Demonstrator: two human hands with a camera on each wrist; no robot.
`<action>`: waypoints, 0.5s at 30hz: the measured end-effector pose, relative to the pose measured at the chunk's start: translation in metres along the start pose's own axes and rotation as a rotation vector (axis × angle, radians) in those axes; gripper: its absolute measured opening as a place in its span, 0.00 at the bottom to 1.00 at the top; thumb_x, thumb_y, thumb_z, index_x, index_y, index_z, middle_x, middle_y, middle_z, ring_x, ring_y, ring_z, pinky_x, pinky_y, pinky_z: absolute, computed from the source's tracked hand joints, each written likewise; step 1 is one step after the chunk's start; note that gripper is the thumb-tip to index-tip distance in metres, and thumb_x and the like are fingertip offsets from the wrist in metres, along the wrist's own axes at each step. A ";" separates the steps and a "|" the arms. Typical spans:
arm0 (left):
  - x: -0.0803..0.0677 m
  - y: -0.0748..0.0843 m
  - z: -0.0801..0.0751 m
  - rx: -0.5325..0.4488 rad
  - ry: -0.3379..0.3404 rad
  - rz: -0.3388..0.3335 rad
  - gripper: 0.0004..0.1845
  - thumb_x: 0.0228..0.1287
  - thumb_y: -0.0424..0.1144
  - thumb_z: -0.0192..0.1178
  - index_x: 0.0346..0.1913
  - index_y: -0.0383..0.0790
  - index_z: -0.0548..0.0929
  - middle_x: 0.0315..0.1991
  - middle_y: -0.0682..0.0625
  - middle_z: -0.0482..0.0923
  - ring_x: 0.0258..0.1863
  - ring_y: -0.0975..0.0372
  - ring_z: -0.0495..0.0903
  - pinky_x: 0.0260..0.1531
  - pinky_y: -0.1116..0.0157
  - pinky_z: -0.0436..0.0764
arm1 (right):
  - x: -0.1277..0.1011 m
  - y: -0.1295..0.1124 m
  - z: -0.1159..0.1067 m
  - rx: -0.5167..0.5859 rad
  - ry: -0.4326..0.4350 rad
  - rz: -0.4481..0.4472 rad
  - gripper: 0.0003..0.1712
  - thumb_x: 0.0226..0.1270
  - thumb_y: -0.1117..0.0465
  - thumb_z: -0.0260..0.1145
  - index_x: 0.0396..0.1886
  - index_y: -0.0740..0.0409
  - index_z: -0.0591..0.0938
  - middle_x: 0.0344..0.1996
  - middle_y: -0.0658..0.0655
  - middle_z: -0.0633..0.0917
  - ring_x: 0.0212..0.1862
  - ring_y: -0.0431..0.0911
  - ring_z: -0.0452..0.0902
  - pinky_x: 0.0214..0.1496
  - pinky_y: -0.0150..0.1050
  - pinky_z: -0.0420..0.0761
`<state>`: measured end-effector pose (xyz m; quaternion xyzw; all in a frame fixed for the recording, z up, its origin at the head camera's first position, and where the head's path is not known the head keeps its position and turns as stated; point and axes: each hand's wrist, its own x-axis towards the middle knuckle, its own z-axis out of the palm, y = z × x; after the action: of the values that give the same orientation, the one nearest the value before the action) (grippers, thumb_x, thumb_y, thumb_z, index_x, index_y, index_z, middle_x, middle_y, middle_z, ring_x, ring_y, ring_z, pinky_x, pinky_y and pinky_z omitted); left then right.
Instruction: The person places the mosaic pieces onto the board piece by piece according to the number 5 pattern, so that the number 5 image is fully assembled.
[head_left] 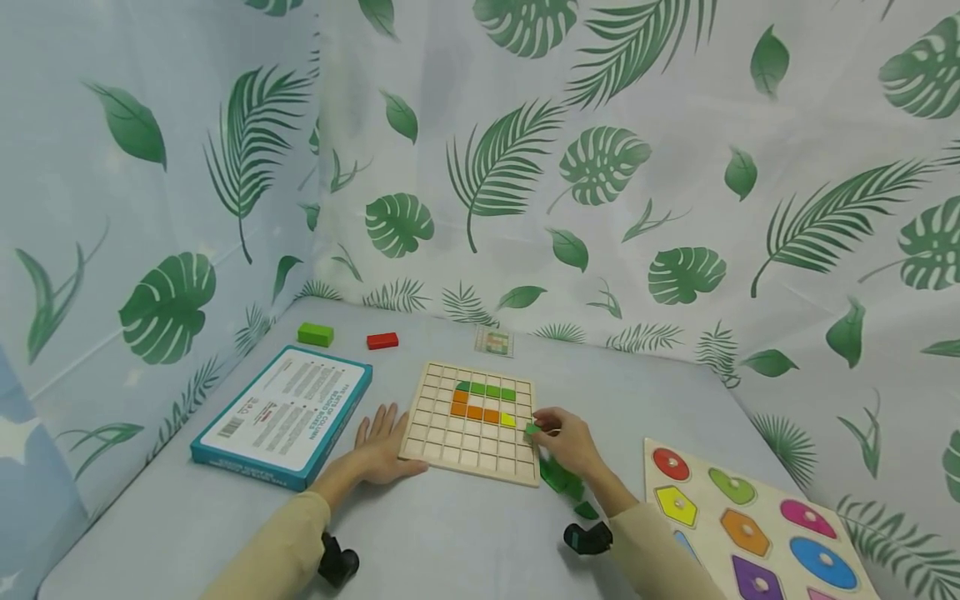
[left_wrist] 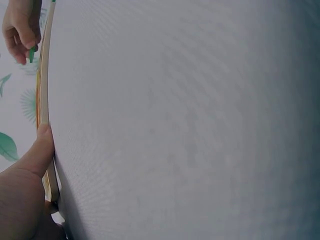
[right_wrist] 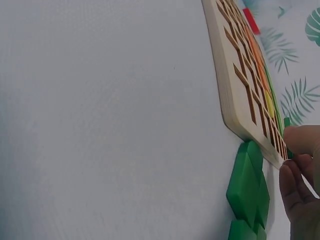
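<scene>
A wooden grid board (head_left: pixel 468 433) lies on the grey table, with green, orange and yellow tiles (head_left: pixel 483 402) set in its upper rows. My left hand (head_left: pixel 384 443) rests flat beside the board's left edge, its thumb (left_wrist: pixel 41 150) pressing that edge (left_wrist: pixel 44 100). At the board's right edge my right hand (head_left: pixel 543 427) pinches a small green piece (head_left: pixel 531 428); the same green piece (right_wrist: pixel 287 123) shows above my fingers (right_wrist: pixel 299 175) in the right wrist view. A pile of loose green pieces (head_left: pixel 559 478) lies under that hand, also seen as green pieces (right_wrist: pixel 247 192) against the board (right_wrist: pixel 240 75).
A blue-rimmed box (head_left: pixel 285 414) lies left of the board. A green block (head_left: pixel 315 334), a red block (head_left: pixel 382 340) and a small card (head_left: pixel 494 341) sit near the leaf-print backdrop. A shape puzzle board (head_left: pixel 750 525) with coloured knobbed pieces occupies the front right.
</scene>
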<state>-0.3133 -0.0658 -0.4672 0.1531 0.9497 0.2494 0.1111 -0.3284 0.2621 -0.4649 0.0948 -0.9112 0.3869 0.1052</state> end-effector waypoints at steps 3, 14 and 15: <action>0.001 -0.001 0.001 -0.002 0.001 -0.002 0.51 0.59 0.59 0.60 0.73 0.31 0.49 0.74 0.34 0.35 0.72 0.45 0.29 0.66 0.47 0.29 | 0.001 -0.004 0.004 0.001 0.007 -0.022 0.18 0.55 0.71 0.69 0.47 0.66 0.80 0.37 0.57 0.83 0.40 0.48 0.79 0.45 0.41 0.80; 0.004 -0.005 0.007 -0.017 0.033 0.019 0.52 0.58 0.61 0.60 0.73 0.31 0.49 0.74 0.34 0.34 0.72 0.45 0.27 0.66 0.47 0.27 | 0.003 -0.010 0.019 -0.007 0.002 -0.070 0.16 0.55 0.71 0.69 0.45 0.63 0.81 0.34 0.52 0.81 0.37 0.45 0.78 0.41 0.38 0.80; 0.004 -0.004 0.007 -0.015 0.027 0.020 0.52 0.58 0.61 0.59 0.73 0.31 0.49 0.74 0.34 0.34 0.72 0.45 0.27 0.66 0.47 0.27 | 0.003 -0.011 0.020 -0.007 0.000 -0.073 0.16 0.55 0.71 0.69 0.45 0.63 0.81 0.34 0.52 0.81 0.37 0.44 0.78 0.41 0.38 0.80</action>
<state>-0.3161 -0.0653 -0.4755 0.1581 0.9477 0.2598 0.0970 -0.3311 0.2401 -0.4697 0.1277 -0.9084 0.3797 0.1198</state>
